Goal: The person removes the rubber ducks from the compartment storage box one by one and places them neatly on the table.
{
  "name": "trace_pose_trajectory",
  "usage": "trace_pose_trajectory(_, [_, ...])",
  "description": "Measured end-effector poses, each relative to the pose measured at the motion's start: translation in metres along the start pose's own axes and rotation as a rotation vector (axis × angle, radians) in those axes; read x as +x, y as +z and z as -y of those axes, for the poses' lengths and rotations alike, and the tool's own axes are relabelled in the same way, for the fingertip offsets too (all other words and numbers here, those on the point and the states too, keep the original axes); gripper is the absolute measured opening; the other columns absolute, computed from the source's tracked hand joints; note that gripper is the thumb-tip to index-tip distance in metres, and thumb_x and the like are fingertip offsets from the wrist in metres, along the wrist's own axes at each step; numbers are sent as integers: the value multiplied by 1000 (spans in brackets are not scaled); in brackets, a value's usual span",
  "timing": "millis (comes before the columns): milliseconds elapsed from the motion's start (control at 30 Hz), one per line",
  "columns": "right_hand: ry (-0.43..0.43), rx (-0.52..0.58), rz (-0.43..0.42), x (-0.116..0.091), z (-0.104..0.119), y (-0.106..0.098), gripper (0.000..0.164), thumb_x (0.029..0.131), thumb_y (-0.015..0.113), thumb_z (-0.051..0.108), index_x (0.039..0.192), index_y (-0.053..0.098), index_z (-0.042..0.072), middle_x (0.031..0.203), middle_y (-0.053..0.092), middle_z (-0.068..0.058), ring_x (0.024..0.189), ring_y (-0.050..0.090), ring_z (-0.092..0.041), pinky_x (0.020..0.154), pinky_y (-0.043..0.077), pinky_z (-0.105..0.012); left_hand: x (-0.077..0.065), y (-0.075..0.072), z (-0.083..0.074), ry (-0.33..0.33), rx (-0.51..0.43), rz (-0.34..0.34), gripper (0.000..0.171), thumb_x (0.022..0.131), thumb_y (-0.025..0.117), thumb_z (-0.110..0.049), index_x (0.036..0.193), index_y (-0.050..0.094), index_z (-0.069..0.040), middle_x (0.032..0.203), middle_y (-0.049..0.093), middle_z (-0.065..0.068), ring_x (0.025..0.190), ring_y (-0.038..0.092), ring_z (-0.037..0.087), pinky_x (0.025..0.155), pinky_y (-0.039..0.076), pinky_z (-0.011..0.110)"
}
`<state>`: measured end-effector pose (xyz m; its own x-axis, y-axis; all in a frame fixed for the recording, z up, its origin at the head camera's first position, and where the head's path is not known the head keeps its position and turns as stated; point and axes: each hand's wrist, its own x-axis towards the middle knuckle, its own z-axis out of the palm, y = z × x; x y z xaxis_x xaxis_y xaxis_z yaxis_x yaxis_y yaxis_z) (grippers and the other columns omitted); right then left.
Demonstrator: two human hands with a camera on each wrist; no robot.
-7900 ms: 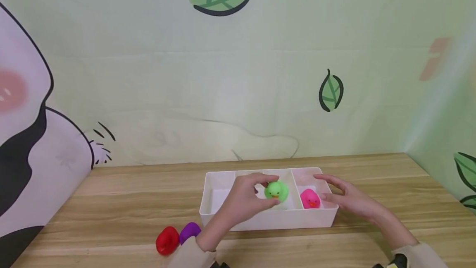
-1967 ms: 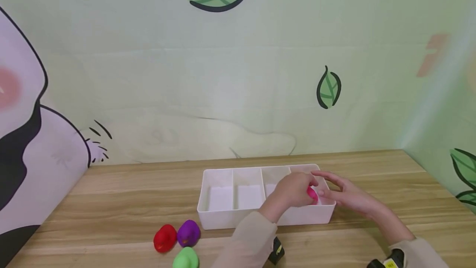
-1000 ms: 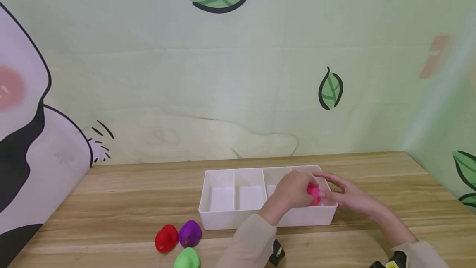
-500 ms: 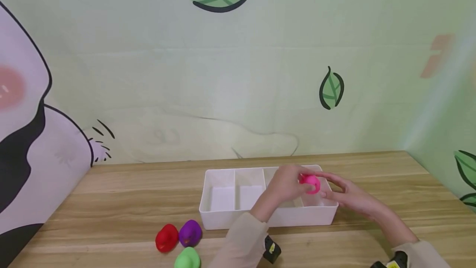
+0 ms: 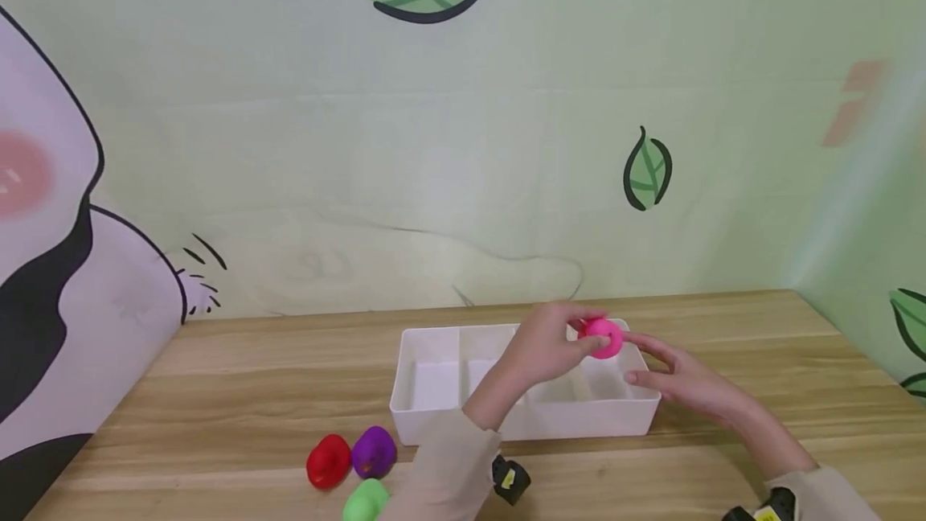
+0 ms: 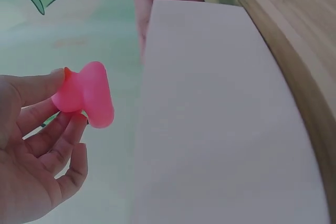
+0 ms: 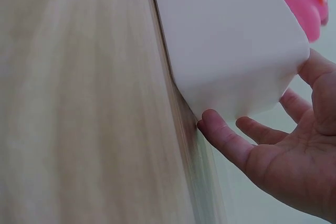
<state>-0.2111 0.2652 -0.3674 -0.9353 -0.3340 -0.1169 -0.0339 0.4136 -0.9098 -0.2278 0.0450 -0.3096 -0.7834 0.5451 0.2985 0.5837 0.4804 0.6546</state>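
My left hand (image 5: 553, 342) pinches a pink rubber duck (image 5: 604, 338) between thumb and fingers, above the right end of a white divided box (image 5: 463, 423). In the left wrist view the duck (image 6: 94, 95) shows a bit of its orange beak by the thumb, its flat base turned away from the hand. At the box's right end, my right hand (image 5: 687, 376) holds the end wall, thumb and index finger over the rim. The right wrist view shows the other fingers (image 7: 226, 135) spread along the outside of that wall.
Left of the box lie a red duck (image 5: 329, 461), a purple duck (image 5: 374, 452) and a green duck (image 5: 366, 500); my left sleeve (image 5: 448, 469) comes close beside the green one. The wooden table (image 5: 253, 376) ends at a wall covered with a printed leaf backdrop (image 5: 289, 143).
Earlier the left hand set the green duck on the table near the red and purple ones. It then took the pink duck from the right compartment and raised it. The right hand stays put.
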Motion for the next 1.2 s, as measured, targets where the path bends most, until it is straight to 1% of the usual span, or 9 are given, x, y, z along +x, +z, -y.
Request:
trace_pose_trajectory(200, [13,-32,-2,2,0,0,63,88,59,26,141,30,11,145,13,-30,125,24,-52,82,44,-57,-15,-20,2,48,50,-1,34,83,67,-19,115,64,-9,96,67,-1,85,56,8,66,45,14])
trace_pose_trajectory(367, [10,-30,0,2,-2,-1,63,88,60,26,142,30,12,145,12,-30,124,28,-50,83,43,-56,-29,-34,3,71,25,-6,32,81,69,-16,111,65,-5,96,67,1,83,58,9,66,45,17])
trace_pose_trajectory(433, [13,-27,-4,2,-3,-1,63,88,60,26,141,31,12,146,11,-30,124,28,-50,83,44,-54,-35,-40,3,66,7,-10,31,80,69,-15,109,66,-5,94,67,1,82,57,9,65,45,18])
trace_pose_trajectory(667, [12,-28,-16,1,-3,-2,64,87,61,26,141,31,11,146,10,-30,122,32,-47,82,45,-48,-57,-62,5,51,-31,-30,31,78,72,-14,107,66,-5,91,68,0,81,58,10,68,49,30])
trace_pose_trajectory(800, [9,-24,-15,-1,-3,-2,64,87,60,26,141,30,10,146,9,-30,122,32,-47,82,44,-47,-70,-71,12,36,-31,-49,31,77,72,-14,106,67,-5,90,67,-1,80,58,10,66,49,28])
trace_pose_trajectory(933, [7,-20,-12,-2,-2,-3,64,88,60,25,141,29,10,146,9,-31,122,32,-47,83,44,-49,-82,-77,21,35,-19,-72,29,77,72,-14,104,67,-3,90,68,1,78,58,11,64,49,27])
trace_pose_trajectory(1033, [-5,-16,-13,-3,-1,-2,63,88,60,24,141,30,9,145,9,-31,119,37,-44,82,45,-44,-91,-81,25,30,-7,-85,29,78,72,-16,103,68,-4,90,69,1,78,59,11,64,50,28])
trace_pose_trajectory(1100, [-12,-15,-13,-3,-1,-1,63,88,60,23,141,30,8,145,9,-32,114,42,-40,78,46,-39,-98,-84,28,13,2,-95,28,78,72,-17,103,68,-5,90,69,1,78,59,11,64,50,28])
trace_pose_trajectory(1200, [-21,-26,-15,-2,1,0,63,87,60,23,141,31,8,145,10,-32,111,44,-36,77,46,-34,-109,-90,30,-9,0,-100,28,78,71,-18,103,68,-5,92,68,0,79,59,11,66,50,27])
